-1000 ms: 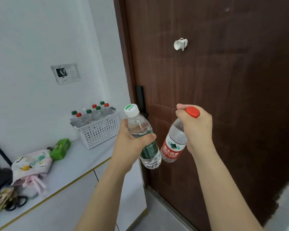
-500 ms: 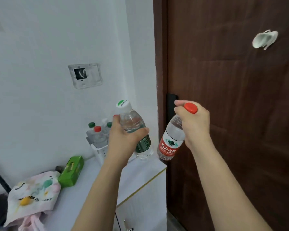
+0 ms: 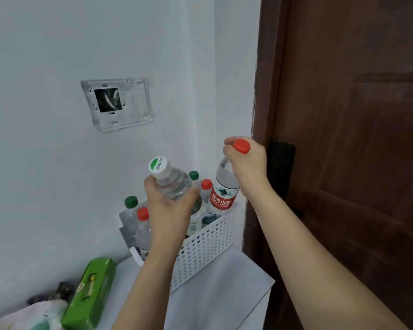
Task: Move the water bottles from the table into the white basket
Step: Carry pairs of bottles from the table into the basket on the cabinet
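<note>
Both hands have carried their bottles from beside the door to above the white basket [image 3: 208,246].
The left hand [image 3: 169,208] grips a white-capped bottle [image 3: 174,182], tilted; the right hand [image 3: 247,167] holds a red-capped bottle [image 3: 224,189] by its neck. Beyond, capped bottles [image 3: 138,222] stand in the basket on the white table [image 3: 224,294], by the wall.

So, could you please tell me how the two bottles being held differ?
The left-hand bottle has a white cap with a green top; the right-hand bottle has a red cap and red label. The left hand grips the body; the right hand grips the neck. Both are clear and held above the white basket.
</note>
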